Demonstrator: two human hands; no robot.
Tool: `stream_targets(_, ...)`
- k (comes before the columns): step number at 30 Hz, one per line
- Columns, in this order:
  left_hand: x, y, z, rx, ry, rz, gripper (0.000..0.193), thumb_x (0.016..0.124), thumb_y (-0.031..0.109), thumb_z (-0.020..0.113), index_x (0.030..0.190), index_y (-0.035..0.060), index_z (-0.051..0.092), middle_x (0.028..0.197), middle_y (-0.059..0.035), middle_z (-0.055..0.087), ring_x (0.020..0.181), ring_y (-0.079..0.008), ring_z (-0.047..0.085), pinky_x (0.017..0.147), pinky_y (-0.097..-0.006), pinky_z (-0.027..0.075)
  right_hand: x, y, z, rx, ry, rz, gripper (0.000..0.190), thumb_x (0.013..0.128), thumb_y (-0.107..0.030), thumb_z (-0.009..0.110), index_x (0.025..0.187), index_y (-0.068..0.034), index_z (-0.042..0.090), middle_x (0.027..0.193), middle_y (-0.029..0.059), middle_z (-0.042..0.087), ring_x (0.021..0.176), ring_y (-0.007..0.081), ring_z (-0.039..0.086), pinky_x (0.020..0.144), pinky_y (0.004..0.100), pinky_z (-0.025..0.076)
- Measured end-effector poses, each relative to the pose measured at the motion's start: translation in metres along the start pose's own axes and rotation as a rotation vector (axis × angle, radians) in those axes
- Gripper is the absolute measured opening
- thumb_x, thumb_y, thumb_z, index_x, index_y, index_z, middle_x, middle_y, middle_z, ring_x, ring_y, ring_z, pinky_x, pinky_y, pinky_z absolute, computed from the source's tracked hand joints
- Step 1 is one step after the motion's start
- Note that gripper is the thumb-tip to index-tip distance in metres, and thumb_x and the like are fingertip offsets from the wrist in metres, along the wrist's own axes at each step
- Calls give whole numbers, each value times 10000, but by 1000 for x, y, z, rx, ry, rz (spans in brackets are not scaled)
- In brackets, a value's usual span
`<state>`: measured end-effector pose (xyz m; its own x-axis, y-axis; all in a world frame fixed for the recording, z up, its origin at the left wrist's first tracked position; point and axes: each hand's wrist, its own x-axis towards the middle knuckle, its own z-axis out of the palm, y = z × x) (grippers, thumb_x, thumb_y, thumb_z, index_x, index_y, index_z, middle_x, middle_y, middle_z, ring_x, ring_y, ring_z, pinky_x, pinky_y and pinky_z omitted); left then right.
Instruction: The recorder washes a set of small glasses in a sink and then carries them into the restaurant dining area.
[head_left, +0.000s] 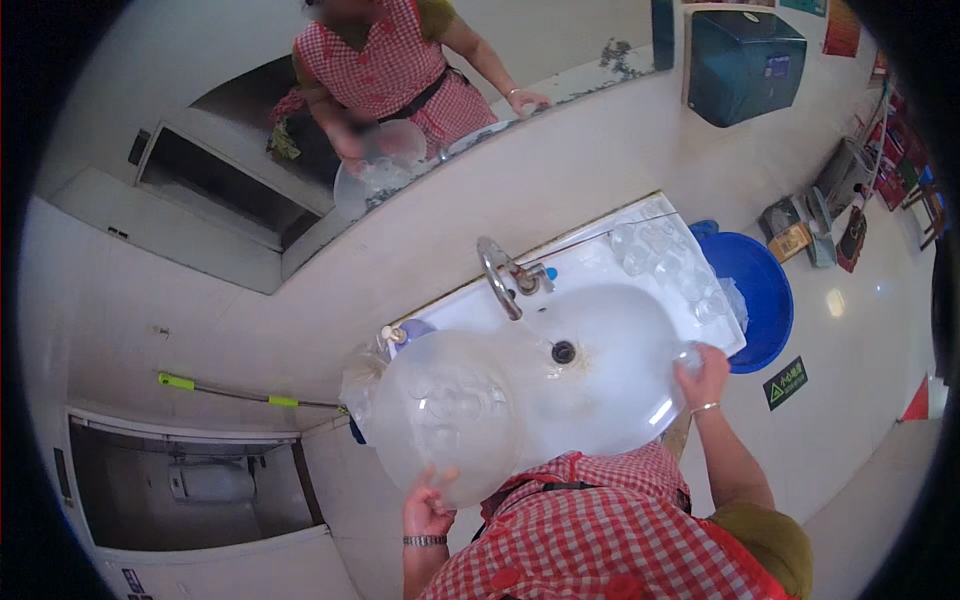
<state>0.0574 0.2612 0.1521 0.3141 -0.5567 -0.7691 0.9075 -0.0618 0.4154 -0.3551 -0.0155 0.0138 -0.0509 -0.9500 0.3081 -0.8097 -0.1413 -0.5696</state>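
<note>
My right hand (703, 379) holds a small clear cup (687, 358) at the right rim of the white washbasin (600, 390). Over the washbasin's left side sits a translucent plastic bowl (480, 457) with several clear cups (454, 409) inside. The fingers of my left hand (431, 502) are on the bowl's near left rim, and the thumb is hard to make out. Several more clear cups (660, 255) stand close together on the washbasin's right ledge. Behind the open drain (563, 352) rises a curved metal faucet (499, 277); no running water can be made out.
A pump bottle (405, 335) stands behind the bowl. Right of the washbasin is a blue bucket (772, 300) with a plastic bag in it. A mirror (525, 45) and a dark green dispenser (742, 67) are on the wall. A green-handled pole (240, 394) leans at left.
</note>
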Motion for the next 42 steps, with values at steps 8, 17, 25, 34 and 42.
stream_targets(8, -21, 7, -32, -2, 45, 33, 413, 679, 5, 458, 1073, 125, 494, 1109, -250, 510, 467, -119, 441, 384, -205, 390, 11, -189, 88, 537, -489, -289, 404, 658, -257, 651, 988, -57, 531, 1019, 163, 546, 935, 326, 532, 822, 377, 424)
stream_targets(17, -55, 6, -65, -26, 2, 93, 411, 692, 15, 461, 1081, 147, 495, 1152, -238, 495, 479, -110, 433, 412, -210, 397, 58, -265, 139, 2106, -629, 1398, 396, 811, -432, 475, 1017, -94, 497, 901, 105, 564, 790, 240, 586, 683, 337, 525)
stream_targets(25, -58, 12, -60, 29, 135, 96, 452, 695, 12, 458, 1126, 133, 400, 1092, -254, 526, 444, -100, 367, 381, -196, 347, 49, -272, 121, 2139, -851, 1150, 409, 792, -422, 562, 1040, -102, 507, 896, 96, 561, 743, 201, 570, 633, 285, 526)
stream_targets(34, -32, 20, -56, 61, -14, 24, 625, 697, 11, 439, 1282, 116, 243, 1029, -219, 551, 470, -104, 412, 406, -210, 370, 73, -219, 62, -73, -868, -340, 526, 614, -259, 734, 1021, -69, 461, 1010, 147, 578, 942, 289, 560, 807, 359, 445)
stream_targets(42, -23, 11, -21, 157, -64, -36, 516, 712, 43, 433, 1214, 120, 343, 953, -141, 582, 481, -106, 430, 390, -192, 342, 70, -203, 96, 652, -663, -228, 509, 634, -196, 745, 990, -75, 402, 889, 69, 525, 786, 183, 523, 714, 289, 450)
